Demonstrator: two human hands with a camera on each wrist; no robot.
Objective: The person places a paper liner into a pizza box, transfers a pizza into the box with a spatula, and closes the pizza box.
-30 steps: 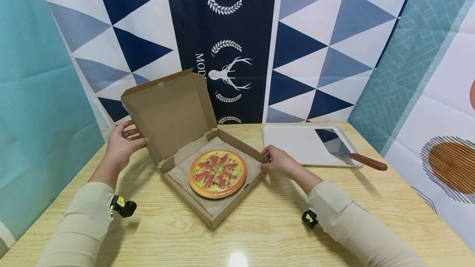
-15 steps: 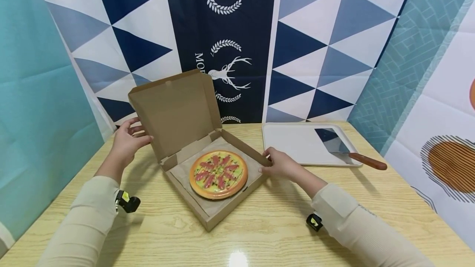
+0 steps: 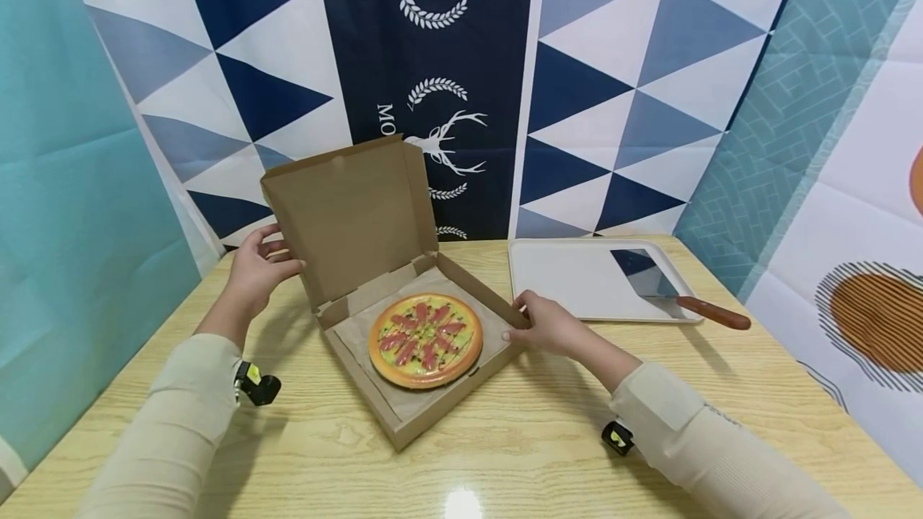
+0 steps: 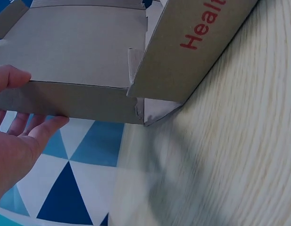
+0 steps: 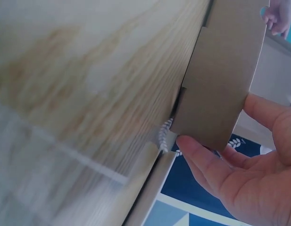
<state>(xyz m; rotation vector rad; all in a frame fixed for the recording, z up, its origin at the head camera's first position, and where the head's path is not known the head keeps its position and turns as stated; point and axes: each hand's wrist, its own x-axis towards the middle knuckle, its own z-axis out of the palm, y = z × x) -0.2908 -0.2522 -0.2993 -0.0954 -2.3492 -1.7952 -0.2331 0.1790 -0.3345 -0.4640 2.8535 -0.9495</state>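
Note:
A brown cardboard pizza box lies turned at an angle on the table, its lid raised and leaning back. Inside, on brown paper, sits a round pizza with red strips on top. My left hand holds the lid's left side; in the left wrist view the thumb lies over the flap edge and the other fingers are on its outer side. At the box's right corner, my right hand grips the wall between thumb and fingers.
A white tray stands at the back right of the wooden table. On it rests a pizza server, its wooden handle sticking out over the tray's edge. Patterned cloth hangs behind and at both sides.
The box has turned a little clockwise, its lid shifting right and its front corner left. My left hand has moved right with the lid; the right hand has stayed at its corner, shifting slightly.

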